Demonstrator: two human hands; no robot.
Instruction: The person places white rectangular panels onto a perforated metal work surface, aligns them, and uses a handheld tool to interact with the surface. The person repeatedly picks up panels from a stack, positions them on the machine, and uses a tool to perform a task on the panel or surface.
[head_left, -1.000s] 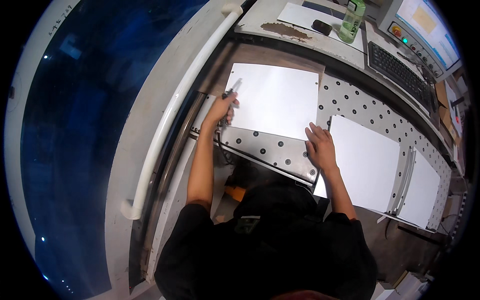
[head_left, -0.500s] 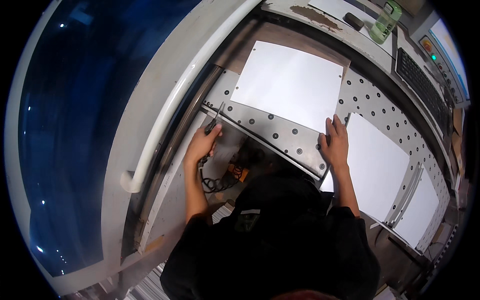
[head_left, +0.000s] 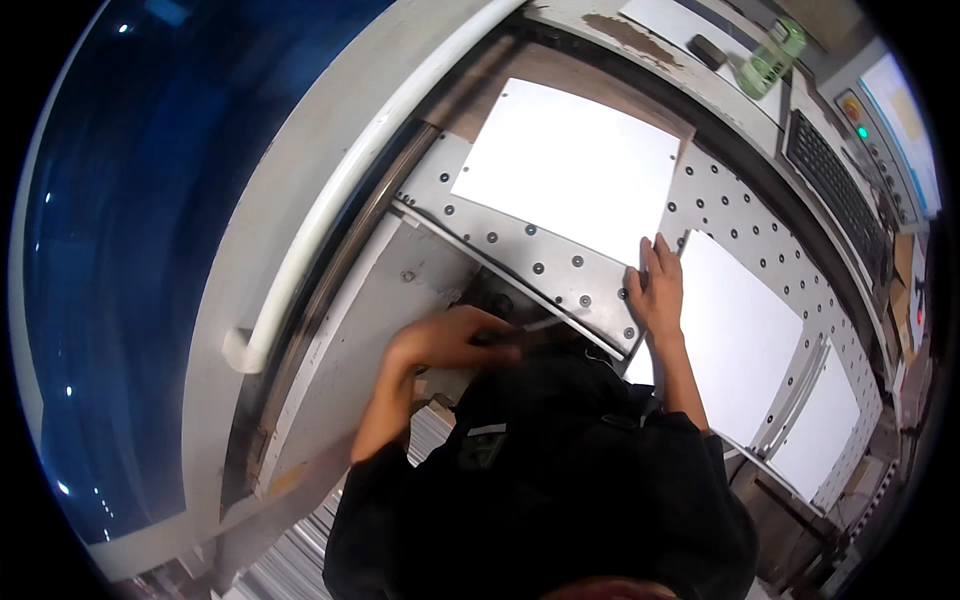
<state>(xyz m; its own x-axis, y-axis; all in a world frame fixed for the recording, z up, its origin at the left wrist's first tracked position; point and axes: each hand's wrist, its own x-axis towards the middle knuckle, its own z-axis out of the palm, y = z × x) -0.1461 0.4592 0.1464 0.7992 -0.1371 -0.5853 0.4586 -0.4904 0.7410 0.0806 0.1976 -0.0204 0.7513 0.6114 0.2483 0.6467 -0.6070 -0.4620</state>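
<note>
My left hand [head_left: 462,338] is closed round an air blow gun and hangs in front of the table edge, close to my body. Motion smears its fingers; the gun's thin nozzle [head_left: 558,322] shows as a pale streak pointing right. My right hand [head_left: 658,293] lies open at the near right corner of a stack of white sheets [head_left: 570,165], fingers stretched out and touching it. Dark holes mark the sheets near their left and right edges. They lie partly on a metal table [head_left: 560,255] dotted with round black-ringed fittings, and partly on a brown surface behind it.
More white sheets [head_left: 735,335] lie right of my right hand, with another white stack [head_left: 818,425] beyond a metal strip. A white rail [head_left: 370,165] and a blue cover [head_left: 120,280] fill the left. A green bottle [head_left: 770,58], keyboard [head_left: 835,180] and control panel [head_left: 870,135] stand at far right.
My left hand has swung right and toward my body with the blow gun, its nozzle turning from pointing away to pointing right. My right hand stays at the sheets' corner. The view has shifted slightly.
</note>
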